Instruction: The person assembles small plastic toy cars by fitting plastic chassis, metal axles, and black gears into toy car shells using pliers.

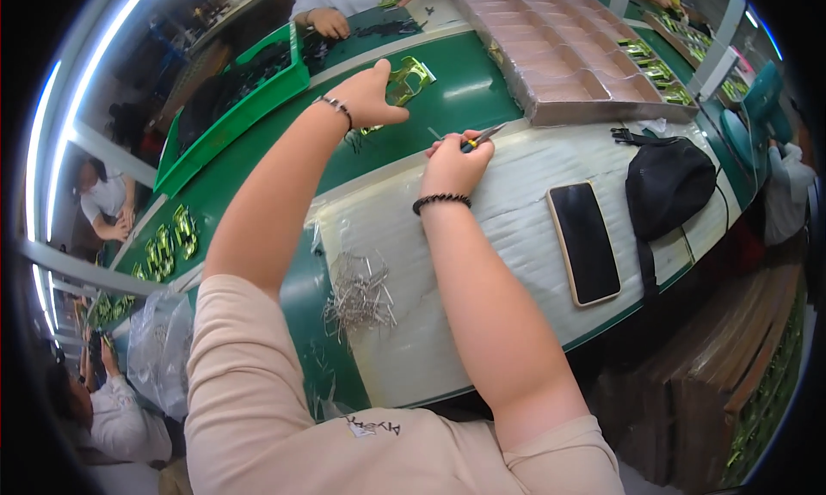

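My left hand [368,98] reaches over the green work surface, thumb and fingers spread apart. Just beyond its fingers lies a shiny yellow-green part [413,79] with a cut-out shape; whether the fingertips touch it I cannot tell. Another shiny green piece shows partly under the hand. My right hand [458,161] is closed around a small pointed hand tool, which looks like pliers [471,144] with yellow and dark handles, its tip pointing right. A pile of thin metal wire pins [361,295] lies on the pale mat [508,228] between my forearms.
A green tray [301,65] of dark pieces stands at the left. At the far right is a compartmented cardboard box [551,108] with green parts in some cells. A phone [585,244] and a black cap-like item [669,185] lie right. Co-workers' hands [329,22] are across the table.
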{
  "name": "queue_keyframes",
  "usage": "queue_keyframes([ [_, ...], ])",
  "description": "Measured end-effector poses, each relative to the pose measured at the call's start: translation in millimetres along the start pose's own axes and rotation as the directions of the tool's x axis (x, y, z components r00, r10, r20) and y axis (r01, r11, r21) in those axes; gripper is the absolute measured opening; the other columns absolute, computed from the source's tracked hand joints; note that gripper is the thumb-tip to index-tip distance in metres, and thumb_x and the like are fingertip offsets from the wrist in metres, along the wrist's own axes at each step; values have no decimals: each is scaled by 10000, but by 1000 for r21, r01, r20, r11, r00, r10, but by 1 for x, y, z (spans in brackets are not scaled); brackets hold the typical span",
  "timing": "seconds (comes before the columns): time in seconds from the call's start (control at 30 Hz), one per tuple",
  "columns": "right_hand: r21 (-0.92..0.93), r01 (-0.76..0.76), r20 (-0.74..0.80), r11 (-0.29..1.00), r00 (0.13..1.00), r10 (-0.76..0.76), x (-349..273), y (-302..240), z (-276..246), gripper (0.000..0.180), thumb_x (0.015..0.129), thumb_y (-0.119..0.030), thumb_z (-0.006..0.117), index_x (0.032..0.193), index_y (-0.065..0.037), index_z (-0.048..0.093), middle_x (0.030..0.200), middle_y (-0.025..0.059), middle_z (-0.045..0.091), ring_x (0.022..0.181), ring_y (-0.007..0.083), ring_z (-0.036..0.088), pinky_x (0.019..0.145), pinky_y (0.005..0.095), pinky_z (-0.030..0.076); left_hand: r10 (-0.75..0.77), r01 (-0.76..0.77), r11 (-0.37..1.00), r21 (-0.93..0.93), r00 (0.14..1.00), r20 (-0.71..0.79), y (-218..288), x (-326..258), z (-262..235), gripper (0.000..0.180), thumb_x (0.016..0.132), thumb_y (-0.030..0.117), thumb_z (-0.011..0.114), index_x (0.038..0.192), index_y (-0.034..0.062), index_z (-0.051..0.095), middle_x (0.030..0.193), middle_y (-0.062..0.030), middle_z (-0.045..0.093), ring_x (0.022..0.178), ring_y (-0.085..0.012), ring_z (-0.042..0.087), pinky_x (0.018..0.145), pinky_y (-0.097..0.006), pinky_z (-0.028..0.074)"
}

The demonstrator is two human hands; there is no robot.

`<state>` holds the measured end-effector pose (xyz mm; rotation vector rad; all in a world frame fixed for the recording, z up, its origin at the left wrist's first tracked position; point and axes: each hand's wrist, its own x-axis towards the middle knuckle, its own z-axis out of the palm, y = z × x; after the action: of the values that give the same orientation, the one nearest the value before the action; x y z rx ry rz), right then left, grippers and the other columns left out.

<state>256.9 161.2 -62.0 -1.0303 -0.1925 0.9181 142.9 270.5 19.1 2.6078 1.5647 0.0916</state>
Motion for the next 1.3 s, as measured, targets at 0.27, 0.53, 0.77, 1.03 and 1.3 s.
queue_keyframes([
  [0.27, -96, 21, 268, 995, 963, 5, 20, 5, -15, 373, 835, 23, 652, 1130, -55, 437, 907, 68, 570, 731, 148, 607, 551, 269, 486, -386, 140, -127, -982, 905, 179, 55, -254, 15, 587, 933, 681, 429, 1027, 111, 531, 722, -24, 542, 469, -108, 506, 401, -255, 383],
  [0.53, -121, 68, 572, 990, 820, 13, -40, -1, -5, 309, 848, 41, 656, 1104, -9, 490, 894, 75, 581, 773, 186, 644, 617, 279, 519, -508, -32, -339, -940, 847, 154, -10, -324, 51, 210, 1006, 270, 513, 1143, 112, 513, 924, -18, 595, 714, -137, 594, 528, -260, 476],
  [0.77, -155, 348, 925, 925, 380, 12, -135, -12, -5, 206, 877, 26, 671, 1059, -13, 583, 902, 26, 603, 787, 95, 573, 692, 226, 473, -490, -273, -480, -834, 872, -3, -24, -310, 60, 385, 1000, 175, 484, 1324, 79, 300, 1195, -153, 551, 999, -287, 675, 733, -448, 617],
  [1.03, -118, 777, 990, 618, 141, 12, -173, 11, -21, 222, 832, -2, 704, 1032, -12, 609, 853, 28, 654, 751, 79, 605, 680, 238, 505, -364, -290, -653, -700, 930, -45, -22, -315, 66, 729, 733, -22, 438, 1431, 123, 283, 1291, -136, 506, 1119, -260, 587, 883, -503, 544],
  [1.3, -108, 768, 988, 631, 152, -16, -175, 16, -24, 233, 820, -7, 714, 1029, -23, 613, 859, 57, 670, 734, 116, 623, 696, 245, 506, -340, -352, -465, -812, 918, -203, -22, -311, 73, 824, 654, -36, 403, 1456, 119, 293, 1352, -111, 481, 1144, -237, 570, 912, -455, 541],
])
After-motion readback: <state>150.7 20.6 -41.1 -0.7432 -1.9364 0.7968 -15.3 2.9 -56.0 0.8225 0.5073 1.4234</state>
